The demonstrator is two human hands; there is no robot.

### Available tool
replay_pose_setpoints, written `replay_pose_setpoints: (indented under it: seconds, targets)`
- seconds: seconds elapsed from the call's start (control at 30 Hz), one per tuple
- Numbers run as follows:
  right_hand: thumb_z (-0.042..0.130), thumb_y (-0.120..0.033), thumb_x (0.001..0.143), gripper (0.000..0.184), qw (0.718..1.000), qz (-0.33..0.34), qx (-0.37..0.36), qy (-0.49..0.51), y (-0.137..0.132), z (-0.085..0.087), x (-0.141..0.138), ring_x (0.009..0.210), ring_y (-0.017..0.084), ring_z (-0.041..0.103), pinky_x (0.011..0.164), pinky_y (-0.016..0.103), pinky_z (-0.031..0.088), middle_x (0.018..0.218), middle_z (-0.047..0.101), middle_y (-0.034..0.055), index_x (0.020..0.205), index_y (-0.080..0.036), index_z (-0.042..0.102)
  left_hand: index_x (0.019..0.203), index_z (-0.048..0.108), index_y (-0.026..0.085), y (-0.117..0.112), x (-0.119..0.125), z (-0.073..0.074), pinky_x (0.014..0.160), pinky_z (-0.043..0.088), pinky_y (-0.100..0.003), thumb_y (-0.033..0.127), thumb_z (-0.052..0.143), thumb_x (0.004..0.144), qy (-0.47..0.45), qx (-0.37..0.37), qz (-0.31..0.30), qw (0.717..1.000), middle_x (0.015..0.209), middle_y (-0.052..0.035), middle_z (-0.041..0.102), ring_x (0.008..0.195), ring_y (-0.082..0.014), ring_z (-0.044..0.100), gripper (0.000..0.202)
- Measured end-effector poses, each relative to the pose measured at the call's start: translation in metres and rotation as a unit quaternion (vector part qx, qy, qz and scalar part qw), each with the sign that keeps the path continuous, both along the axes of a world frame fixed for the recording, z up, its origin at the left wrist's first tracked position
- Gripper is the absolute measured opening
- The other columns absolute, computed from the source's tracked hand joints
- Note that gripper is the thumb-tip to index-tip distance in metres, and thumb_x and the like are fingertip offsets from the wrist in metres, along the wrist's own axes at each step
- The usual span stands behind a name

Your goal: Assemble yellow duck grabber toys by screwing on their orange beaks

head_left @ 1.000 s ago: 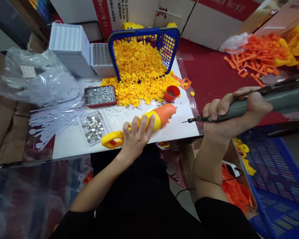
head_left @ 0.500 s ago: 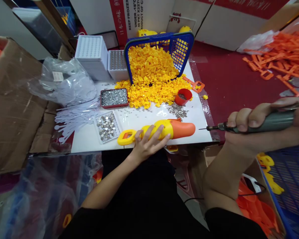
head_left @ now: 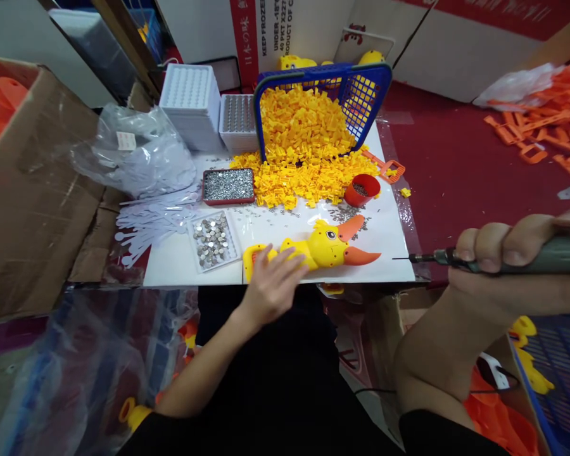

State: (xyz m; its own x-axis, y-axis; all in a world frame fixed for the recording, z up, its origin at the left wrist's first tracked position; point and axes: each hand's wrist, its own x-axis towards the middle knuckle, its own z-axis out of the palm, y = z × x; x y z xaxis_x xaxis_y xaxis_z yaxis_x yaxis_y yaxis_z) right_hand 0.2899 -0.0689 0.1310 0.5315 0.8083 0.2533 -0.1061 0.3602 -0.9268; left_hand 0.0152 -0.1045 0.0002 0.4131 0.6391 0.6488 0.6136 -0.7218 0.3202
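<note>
On the white work surface lies a yellow toy duck point(head_left: 320, 246) with an orange beak agape, its eye facing up and its handle to the left. Over its handle and lower body lies my left hand point(head_left: 272, 285), fingers curved around it. At the right, my right hand point(head_left: 501, 247) is wrapped round a grey-green electric screwdriver point(head_left: 546, 254). Its thin bit points left, a short gap away from the beak tip. A red cup of screws point(head_left: 362, 189) stands behind the duck, with loose screws beside it.
Behind is a blue basket point(head_left: 320, 71) spilling small yellow parts point(head_left: 308, 180). To the left are a tray of silver discs point(head_left: 213, 240), a red tray of small metal pieces point(head_left: 228, 186), white sticks point(head_left: 156, 218) and stacked white trays point(head_left: 190, 104). Orange handles point(head_left: 534, 120) lie far right.
The duck has been turned over under my left hand, so its eye and parted beak now show. My right hand still holds the screwdriver to the right. The view has shifted slightly.
</note>
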Motion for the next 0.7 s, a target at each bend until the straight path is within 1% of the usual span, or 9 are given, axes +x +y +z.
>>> replay_pose_setpoints:
  seconds: [0.03, 0.1, 0.17, 0.23, 0.3, 0.37, 0.43, 0.53, 0.7]
  targets:
    - [0.064, -0.046, 0.067, 0.018, 0.999, 0.007, 0.028, -0.019, 0.001, -0.001, -0.001, 0.026, 0.011, 0.026, 0.027, 0.026, 0.027, 0.037, 0.039, -0.0099, 0.069, -0.028, 0.062, 0.119, 0.066, 0.017, 0.012, -0.012, 0.004, 0.106, 0.045, -0.045, 0.007, 0.050, 0.093, -0.002, -0.018, 0.030, 0.999, 0.110, -0.0109, 0.077, 0.115, -0.0244, 0.067, 0.033]
    - [0.061, -0.047, 0.065, 0.021, 0.996, 0.002, 0.072, -0.043, 0.004, -0.002, -0.003, 0.025, 0.011, 0.023, 0.024, 0.025, 0.023, 0.036, 0.038, -0.0098, 0.068, -0.026, 0.062, 0.114, 0.069, 0.015, 0.040, -0.036, 0.011, 0.092, 0.051, -0.041, 0.013, 0.050, 0.096, 0.047, -0.079, 0.119, 0.989, 0.106, -0.0126, 0.075, 0.102, -0.0253, 0.069, 0.026]
    - [0.059, -0.048, 0.060, 0.023, 0.997, -0.001, 0.069, -0.028, 0.007, -0.001, -0.007, 0.023, 0.010, 0.018, 0.022, 0.024, 0.018, 0.033, 0.034, -0.0108, 0.064, -0.025, 0.058, 0.112, 0.070, 0.014, 0.066, -0.054, 0.016, 0.091, 0.051, -0.042, 0.019, 0.048, 0.099, 0.137, -0.174, 0.169, 0.960, 0.108, -0.0146, 0.073, 0.100, -0.0274, 0.067, 0.027]
    - [0.060, -0.047, 0.056, 0.023, 0.998, 0.003, 0.058, -0.014, 0.009, 0.001, -0.011, 0.022, 0.009, 0.015, 0.021, 0.023, 0.016, 0.032, 0.034, -0.0115, 0.062, -0.025, 0.056, 0.107, 0.071, 0.014, 0.084, -0.063, 0.019, 0.090, 0.051, -0.042, 0.020, 0.049, 0.098, 0.207, -0.237, 0.168, 0.934, 0.107, -0.0149, 0.071, 0.101, -0.0291, 0.066, 0.025]
    - [0.061, -0.046, 0.056, 0.023, 0.998, -0.001, 0.053, -0.017, 0.008, 0.004, -0.016, 0.022, 0.009, 0.016, 0.020, 0.024, 0.017, 0.032, 0.037, -0.0120, 0.062, -0.026, 0.055, 0.097, 0.072, 0.015, 0.093, -0.064, 0.021, 0.085, 0.051, -0.040, 0.019, 0.048, 0.098, 0.242, -0.259, 0.145, 0.924, 0.101, -0.0136, 0.070, 0.097, -0.0291, 0.066, 0.024]
    - [0.060, -0.048, 0.058, 0.023, 0.998, -0.006, 0.049, -0.034, 0.007, 0.006, -0.018, 0.022, 0.010, 0.017, 0.019, 0.025, 0.017, 0.031, 0.037, -0.0122, 0.063, -0.027, 0.053, 0.093, 0.071, 0.016, 0.094, -0.062, 0.023, 0.079, 0.050, -0.038, 0.018, 0.044, 0.099, 0.260, -0.263, 0.127, 0.920, 0.097, -0.0133, 0.070, 0.092, -0.0290, 0.067, 0.027]
    - [0.059, -0.051, 0.059, 0.025, 0.997, -0.003, 0.053, -0.048, 0.007, 0.007, -0.019, 0.021, 0.011, 0.017, 0.019, 0.026, 0.018, 0.030, 0.038, -0.0125, 0.064, -0.027, 0.052, 0.095, 0.070, 0.015, 0.093, -0.061, 0.025, 0.076, 0.049, -0.039, 0.016, 0.042, 0.099, 0.275, -0.264, 0.117, 0.917, 0.100, -0.0151, 0.070, 0.092, -0.0302, 0.067, 0.028]
    - [0.060, -0.053, 0.058, 0.029, 0.996, 0.021, 0.059, -0.058, 0.007, 0.007, -0.018, 0.021, 0.010, 0.016, 0.019, 0.025, 0.018, 0.030, 0.038, -0.0133, 0.066, -0.026, 0.051, 0.096, 0.068, 0.013, 0.095, -0.060, 0.028, 0.079, 0.049, -0.040, 0.012, 0.043, 0.096, 0.290, -0.261, 0.101, 0.915, 0.104, -0.0177, 0.070, 0.097, -0.0321, 0.067, 0.025]
    - [0.062, -0.055, 0.061, 0.031, 0.997, 0.017, 0.043, -0.063, 0.006, 0.011, -0.018, 0.022, 0.010, 0.018, 0.020, 0.024, 0.019, 0.031, 0.037, -0.0133, 0.067, -0.026, 0.051, 0.096, 0.067, 0.014, 0.103, -0.064, 0.032, 0.083, 0.050, -0.042, 0.005, 0.045, 0.091, 0.288, -0.258, 0.082, 0.919, 0.093, -0.0162, 0.073, 0.094, -0.0323, 0.069, 0.024]
